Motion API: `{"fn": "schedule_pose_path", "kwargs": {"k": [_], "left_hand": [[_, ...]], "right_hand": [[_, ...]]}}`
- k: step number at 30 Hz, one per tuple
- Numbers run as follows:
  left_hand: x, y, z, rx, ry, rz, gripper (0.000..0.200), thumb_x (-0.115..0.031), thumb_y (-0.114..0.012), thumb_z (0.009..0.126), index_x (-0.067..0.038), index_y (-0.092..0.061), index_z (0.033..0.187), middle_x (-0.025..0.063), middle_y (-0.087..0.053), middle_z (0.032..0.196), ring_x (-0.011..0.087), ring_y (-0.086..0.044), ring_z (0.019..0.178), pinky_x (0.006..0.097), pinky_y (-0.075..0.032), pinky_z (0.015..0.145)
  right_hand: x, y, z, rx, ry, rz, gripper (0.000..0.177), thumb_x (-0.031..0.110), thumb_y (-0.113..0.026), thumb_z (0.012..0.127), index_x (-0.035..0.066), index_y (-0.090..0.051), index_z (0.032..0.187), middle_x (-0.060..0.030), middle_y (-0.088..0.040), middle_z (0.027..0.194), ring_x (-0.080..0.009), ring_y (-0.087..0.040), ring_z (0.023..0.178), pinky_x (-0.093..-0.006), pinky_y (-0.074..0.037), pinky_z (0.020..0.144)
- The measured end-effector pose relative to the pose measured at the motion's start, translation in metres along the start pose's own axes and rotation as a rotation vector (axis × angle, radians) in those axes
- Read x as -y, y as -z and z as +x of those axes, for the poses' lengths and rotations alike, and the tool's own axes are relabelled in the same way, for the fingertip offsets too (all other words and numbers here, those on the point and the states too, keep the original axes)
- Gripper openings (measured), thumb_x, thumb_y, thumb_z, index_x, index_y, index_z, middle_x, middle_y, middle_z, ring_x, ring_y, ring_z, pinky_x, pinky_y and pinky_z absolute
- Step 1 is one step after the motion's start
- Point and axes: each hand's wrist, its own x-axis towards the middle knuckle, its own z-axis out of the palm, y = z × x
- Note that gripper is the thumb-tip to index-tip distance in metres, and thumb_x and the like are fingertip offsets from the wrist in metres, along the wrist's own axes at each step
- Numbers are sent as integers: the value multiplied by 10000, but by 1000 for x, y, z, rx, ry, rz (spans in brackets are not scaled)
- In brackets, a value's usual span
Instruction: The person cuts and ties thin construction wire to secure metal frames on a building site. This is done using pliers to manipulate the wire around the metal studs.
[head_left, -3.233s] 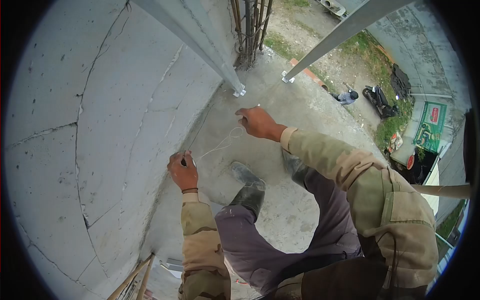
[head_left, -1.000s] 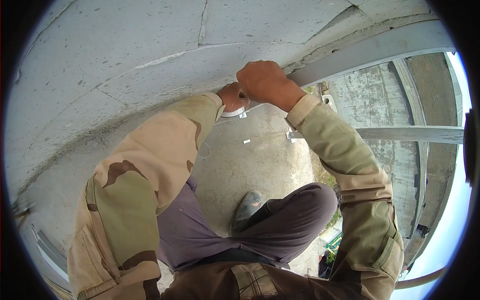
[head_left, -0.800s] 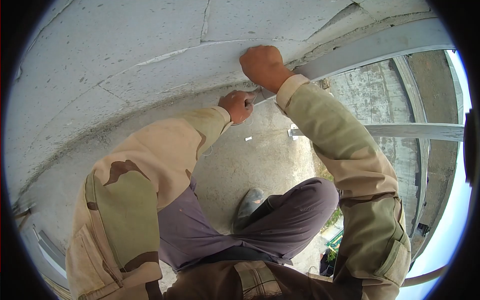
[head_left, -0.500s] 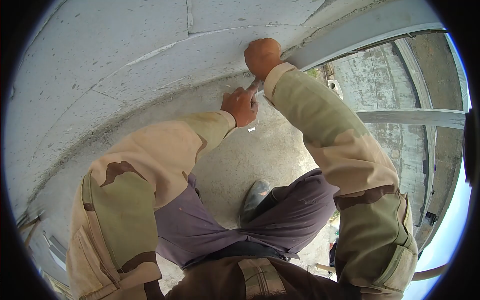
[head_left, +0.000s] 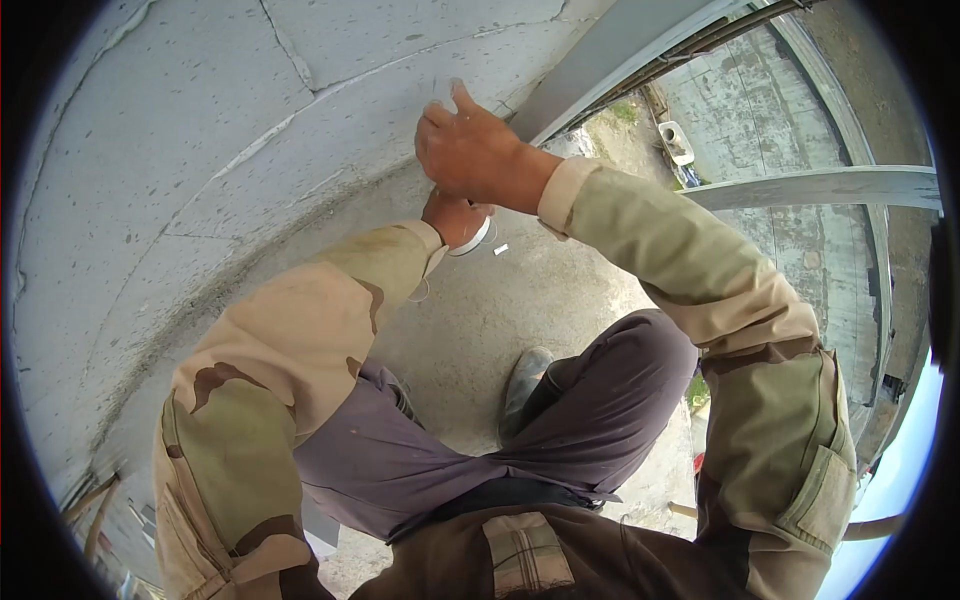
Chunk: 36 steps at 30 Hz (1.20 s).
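My left hand (head_left: 452, 217) is closed round a white round thing with a pale rim, perhaps a spool (head_left: 474, 238); most of it is hidden under the hand. Thin white string (head_left: 424, 291) loops out below my left wrist. Just above it, in front of the grey block wall (head_left: 300, 130), is my right hand (head_left: 475, 155), back towards me. One of its fingers sticks up and the others are curled; what they pinch is hidden. The two hands overlap in the view.
A small white scrap (head_left: 501, 249) shows beside the hands over the concrete floor (head_left: 455, 320). A grey metal post (head_left: 610, 60) meets the wall's end. A rail (head_left: 810, 187) runs off to the right above a lower level, where a white basin-like thing (head_left: 676, 143) lies.
My right hand has come back from the wall's end, leftward and down, and its finger now points up. My left hand has shifted slightly left, and the white rim has come into sight.
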Motion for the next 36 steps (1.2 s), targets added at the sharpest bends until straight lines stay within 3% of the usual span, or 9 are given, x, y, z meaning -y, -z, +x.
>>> {"fn": "schedule_pose_path", "kwargs": {"k": [3,7,13,15,19,21,25,30,36], "left_hand": [[-11,6,-6,45,31,-140,746,-88,-610,915,-208,-308,1586,65,-673,832,222,-628,775,342,-522,801],[-19,0,-9,58,43,-253,868,8,-561,941,-281,-153,1651,44,-615,800,155,-555,752,290,-485,799],[-22,11,-7,80,64,-164,810,37,-536,961,-228,-201,1649,13,-571,786,128,-513,751,280,-462,807],[-19,12,-5,71,19,-175,782,37,-537,962,-215,-242,1641,1,-568,789,114,-503,749,272,-452,807],[-20,20,-2,96,48,-141,807,40,-570,938,-246,-274,1632,31,-625,802,131,-571,756,302,-508,818],[-15,21,1,103,20,-181,774,26,-570,946,-239,-304,1623,26,-621,802,131,-571,761,303,-509,823],[-10,21,6,116,43,-216,745,25,-566,949,-201,-322,1616,19,-609,793,127,-570,766,294,-505,822],[-25,20,1,98,105,-287,718,11,-572,948,-93,-309,1608,-22,-581,811,71,-530,761,225,-451,802],[-20,10,13,-82,18,-101,617,-89,-648,895,4,-496,1486,-36,-578,703,59,-504,617,239,-444,613]], "right_hand": [[23,49,-66,-356,0,664,72,121,-647,803,75,-692,772,-69,-599,744,-260,-668,899,-389,-506,836],[-29,-5,-153,-167,-1038,1081,206,-83,-495,750,13,-672,708,-101,-672,643,-263,-673,619,-390,-515,599],[-50,-60,-114,-438,-881,1686,350,-90,-456,909,-17,-680,1167,-155,-718,1041,-180,-693,948,-326,-546,829],[-55,-67,-95,-247,-741,1780,350,-66,-493,928,-15,-667,1227,-147,-723,1101,-166,-674,1058,-317,-540,886],[-65,-87,-88,-399,-581,1438,290,-46,-554,914,-28,-699,1164,-153,-745,1063,-179,-705,981,-317,-557,884],[-64,-95,-94,-162,-802,1408,212,-27,-610,893,-39,-737,1063,-150,-762,949,-196,-732,870,-336,-579,838],[-34,-107,-116,-396,-903,1452,161,-21,-635,875,-32,-760,977,-167,-761,870,-288,-746,774,-377,-589,770],[-12,-86,-129,-474,-636,863,144,10,-657,875,6,-730,999,-192,-738,1000,-407,-696,870,-434,-578,806],[14,-91,-129,-489,-667,1073,469,52,-758,829,-20,-506,1218,-218,-600,1228,-427,-637,1060,-463,-536,905]]}}
